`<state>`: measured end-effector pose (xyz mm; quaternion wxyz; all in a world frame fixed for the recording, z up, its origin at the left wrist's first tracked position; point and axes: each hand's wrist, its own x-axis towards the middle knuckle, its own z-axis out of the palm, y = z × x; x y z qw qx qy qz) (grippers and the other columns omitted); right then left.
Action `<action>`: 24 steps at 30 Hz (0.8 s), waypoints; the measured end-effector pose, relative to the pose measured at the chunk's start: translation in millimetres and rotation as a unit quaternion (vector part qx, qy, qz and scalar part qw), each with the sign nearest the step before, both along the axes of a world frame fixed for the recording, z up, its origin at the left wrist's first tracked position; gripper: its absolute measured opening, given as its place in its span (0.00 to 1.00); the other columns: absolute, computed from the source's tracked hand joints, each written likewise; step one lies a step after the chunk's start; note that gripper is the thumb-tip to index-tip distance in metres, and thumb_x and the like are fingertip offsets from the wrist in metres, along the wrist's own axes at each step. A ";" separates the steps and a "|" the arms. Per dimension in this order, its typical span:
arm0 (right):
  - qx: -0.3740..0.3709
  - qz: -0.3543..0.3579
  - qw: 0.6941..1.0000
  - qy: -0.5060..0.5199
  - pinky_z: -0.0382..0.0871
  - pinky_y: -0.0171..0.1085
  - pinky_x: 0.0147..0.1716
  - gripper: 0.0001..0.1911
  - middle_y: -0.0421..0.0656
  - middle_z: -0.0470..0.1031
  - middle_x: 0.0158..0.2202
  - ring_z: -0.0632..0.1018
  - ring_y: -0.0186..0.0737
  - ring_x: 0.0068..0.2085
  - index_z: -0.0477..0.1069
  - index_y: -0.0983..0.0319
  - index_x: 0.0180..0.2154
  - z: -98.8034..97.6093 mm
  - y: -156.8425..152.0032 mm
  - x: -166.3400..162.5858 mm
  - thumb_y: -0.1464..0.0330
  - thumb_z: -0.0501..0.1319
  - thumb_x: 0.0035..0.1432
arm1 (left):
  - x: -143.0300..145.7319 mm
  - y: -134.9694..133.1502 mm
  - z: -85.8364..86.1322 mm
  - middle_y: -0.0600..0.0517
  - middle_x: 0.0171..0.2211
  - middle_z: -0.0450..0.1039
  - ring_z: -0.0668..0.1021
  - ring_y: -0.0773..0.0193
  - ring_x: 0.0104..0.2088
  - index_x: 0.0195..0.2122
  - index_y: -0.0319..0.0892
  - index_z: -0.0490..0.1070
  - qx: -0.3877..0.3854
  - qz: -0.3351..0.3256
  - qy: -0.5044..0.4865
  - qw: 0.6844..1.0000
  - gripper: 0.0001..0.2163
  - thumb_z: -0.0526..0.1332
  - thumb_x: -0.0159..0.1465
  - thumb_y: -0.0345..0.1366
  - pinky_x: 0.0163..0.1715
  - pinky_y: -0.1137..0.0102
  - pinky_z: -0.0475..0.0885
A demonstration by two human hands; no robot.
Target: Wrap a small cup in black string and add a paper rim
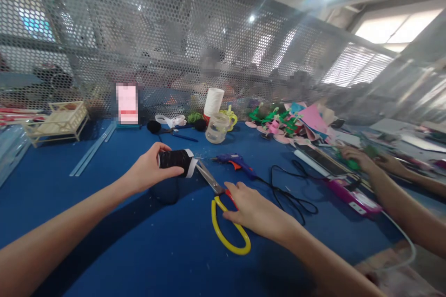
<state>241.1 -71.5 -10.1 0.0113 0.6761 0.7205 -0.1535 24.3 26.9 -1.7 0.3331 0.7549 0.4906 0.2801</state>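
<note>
My left hand (156, 167) is closed around a white paper cup (190, 164) wrapped in black yarn (171, 162), tipped on its side above the blue table. A loose dark strand seems to hang below it. My right hand (252, 204) grips the red handle of a pair of scissors (218, 189), while the yellow handle loop lies nearer me. The blades point at the cup's white rim, and I cannot tell whether they touch it. Just beyond the scissors lies a blue glue gun (240, 164) with an orange trigger and a black cord.
At the back stand a clear plastic jar (216, 129), stacked white cups (214, 100) and small green-and-pink craft pieces (275, 123). A small bamboo frame (57, 123) sits left. To the right are a purple power strip (353, 197) and another person's hands (358, 158). Perforated metal mesh (167, 46) rises behind.
</note>
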 end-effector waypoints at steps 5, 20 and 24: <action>0.008 -0.064 0.998 0.001 0.62 0.40 0.33 0.20 0.52 0.70 0.35 0.73 0.51 0.37 0.66 0.67 0.42 -2.4 -3.4 -5.1 0.72 0.55 0.44 | 0.4 -0.3 3.2 0.54 0.28 0.67 0.70 0.63 0.31 0.35 0.40 0.62 -0.084 0.008 -0.129 0.988 0.20 0.62 0.48 0.48 0.28 0.71 0.63; -0.036 -0.088 0.780 0.618 0.51 0.29 0.13 0.17 0.33 0.57 0.17 0.59 0.27 0.16 0.63 0.62 0.39 14.6 -11.7 15.2 0.60 0.57 0.48 | -4.2 5.9 -3.7 0.52 0.29 0.68 0.69 0.64 0.29 0.34 0.38 0.65 -0.115 0.032 -0.247 0.962 0.20 0.62 0.48 0.49 0.26 0.71 0.59; -0.053 -0.038 0.770 0.634 0.54 0.29 0.13 0.23 0.35 0.63 0.22 0.61 0.27 0.16 0.58 0.59 0.48 19.9 -1.0 5.4 0.64 0.57 0.48 | -3.3 5.6 -5.5 0.53 0.28 0.68 0.69 0.65 0.30 0.34 0.38 0.65 -0.130 0.024 -0.272 0.953 0.19 0.62 0.48 0.48 0.28 0.71 0.60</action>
